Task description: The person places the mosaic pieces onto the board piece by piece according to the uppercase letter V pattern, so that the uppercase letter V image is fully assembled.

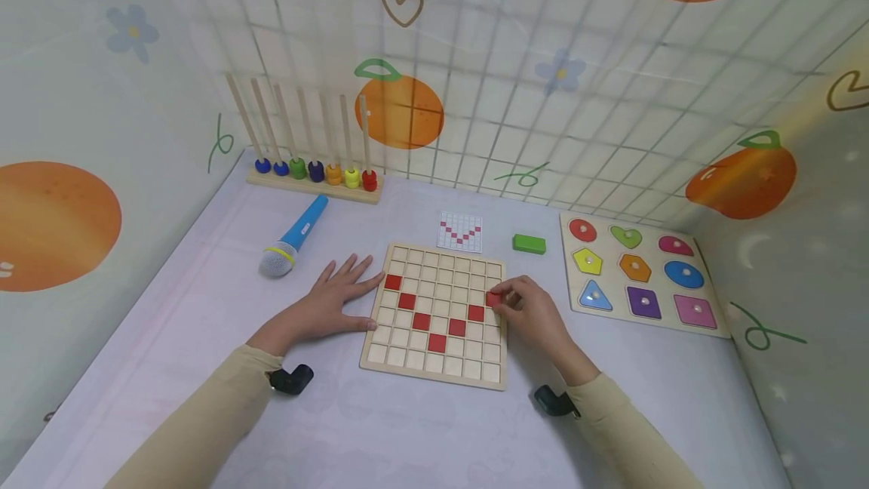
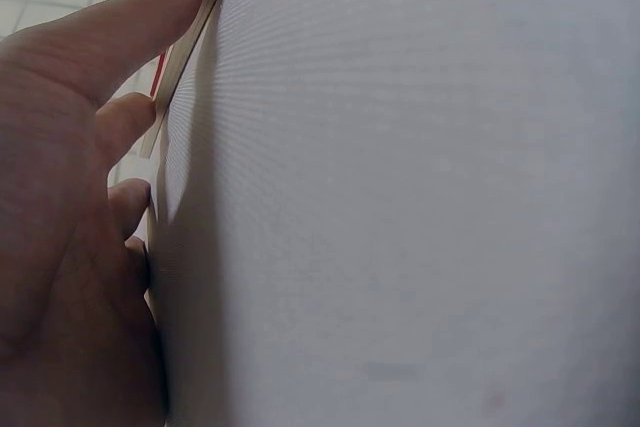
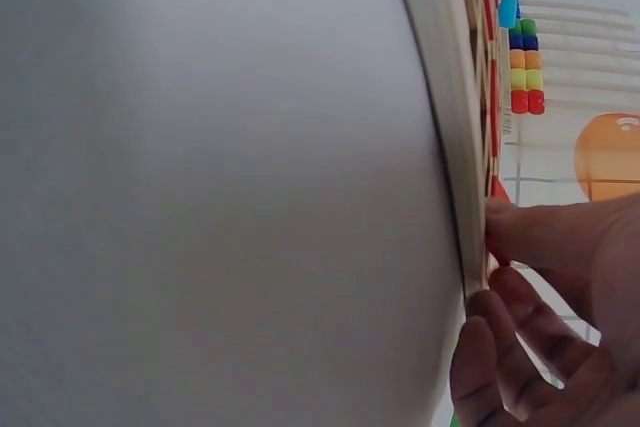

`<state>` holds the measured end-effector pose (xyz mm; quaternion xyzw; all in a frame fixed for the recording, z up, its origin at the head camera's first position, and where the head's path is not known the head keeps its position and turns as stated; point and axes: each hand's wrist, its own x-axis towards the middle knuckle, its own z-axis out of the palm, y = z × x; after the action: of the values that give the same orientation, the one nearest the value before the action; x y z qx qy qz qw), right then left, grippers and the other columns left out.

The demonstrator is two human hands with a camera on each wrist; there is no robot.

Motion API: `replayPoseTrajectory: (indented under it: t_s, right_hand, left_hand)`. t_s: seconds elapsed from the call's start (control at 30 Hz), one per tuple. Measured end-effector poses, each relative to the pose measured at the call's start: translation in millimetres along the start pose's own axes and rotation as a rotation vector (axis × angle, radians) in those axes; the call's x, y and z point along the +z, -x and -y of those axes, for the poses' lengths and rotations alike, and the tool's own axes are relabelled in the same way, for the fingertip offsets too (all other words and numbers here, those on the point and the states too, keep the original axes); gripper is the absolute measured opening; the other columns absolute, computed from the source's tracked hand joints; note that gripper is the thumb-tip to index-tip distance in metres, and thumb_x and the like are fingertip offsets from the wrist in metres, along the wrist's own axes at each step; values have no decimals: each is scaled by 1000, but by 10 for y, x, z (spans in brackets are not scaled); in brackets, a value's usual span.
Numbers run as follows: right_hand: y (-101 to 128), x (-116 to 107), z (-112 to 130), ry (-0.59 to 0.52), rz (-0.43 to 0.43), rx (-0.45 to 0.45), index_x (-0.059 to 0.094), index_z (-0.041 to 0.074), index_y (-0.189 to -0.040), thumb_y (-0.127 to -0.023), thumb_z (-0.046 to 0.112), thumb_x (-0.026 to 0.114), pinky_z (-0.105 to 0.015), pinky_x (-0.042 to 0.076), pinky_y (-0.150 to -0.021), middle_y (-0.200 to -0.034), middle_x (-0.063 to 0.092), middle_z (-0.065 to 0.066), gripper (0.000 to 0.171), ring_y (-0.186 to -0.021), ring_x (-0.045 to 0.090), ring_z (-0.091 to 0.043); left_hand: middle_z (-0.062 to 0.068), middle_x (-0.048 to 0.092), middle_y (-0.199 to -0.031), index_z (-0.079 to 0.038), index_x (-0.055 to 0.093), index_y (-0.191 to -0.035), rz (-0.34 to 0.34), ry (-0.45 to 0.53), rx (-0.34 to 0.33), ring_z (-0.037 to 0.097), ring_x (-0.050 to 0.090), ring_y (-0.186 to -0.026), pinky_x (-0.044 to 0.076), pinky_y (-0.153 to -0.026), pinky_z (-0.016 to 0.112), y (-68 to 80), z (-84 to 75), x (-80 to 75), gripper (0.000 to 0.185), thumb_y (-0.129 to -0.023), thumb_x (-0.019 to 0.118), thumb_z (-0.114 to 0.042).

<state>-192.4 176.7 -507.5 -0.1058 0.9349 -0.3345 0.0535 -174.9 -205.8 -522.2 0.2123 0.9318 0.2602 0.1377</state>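
A wooden grid board [image 1: 434,377] lies on the table, several red squares forming a V across its pale cells. At its right edge my right hand [image 1: 536,315] pinches a red square tile [image 1: 493,299] between thumb and fingers, over a cell at the V's upper right end. In the right wrist view the thumb hides most of that tile. My left hand [image 1: 322,308] lies spread on the table, its thumb and index fingertips touching the board's left edge. The left wrist view shows that thumb [image 2: 150,22] against the wooden rim.
Behind the board lie a pattern card [image 1: 461,232] with a red V and a green block [image 1: 529,244]. A shape puzzle [image 1: 652,323] is at right. A blue microphone [image 1: 299,236] and a peg stand [image 1: 315,189] with coloured beads are at left.
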Motion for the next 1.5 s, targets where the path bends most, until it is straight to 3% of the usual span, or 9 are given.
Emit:
replayPoseTrajectory:
  t_s: [0.33,1.03,1.5]
  right_hand:
    - [-4,14,5,39,13,-20,77,15,-116,-90,14,80,-30,52,-70,-109,62,-1,26,-87,57,-18]
    - [-1,17,-25,39,36,7,77,17,-121,-91,16,78,-28,50,-67,-106,57,-3,30,-88,54,-19]
    - [78,-22,-43,17,19,46,65,14,-135,-94,20,75,-30,55,-73,-113,59,-7,42,-92,59,-21]
  left_hand:
    - [8,8,-171,-22,33,-161,2,-4,-4,35,-5,-156,-10,-123,55,0,8,4,93,-86,71,-62]
    - [8,8,-171,-23,33,-161,-1,-4,-5,35,-5,-156,-10,-123,56,1,7,-2,93,-86,72,-62]
    - [7,7,-171,-23,32,-161,5,-2,-12,34,-6,-157,-11,-123,56,-14,20,16,94,-86,72,-63]
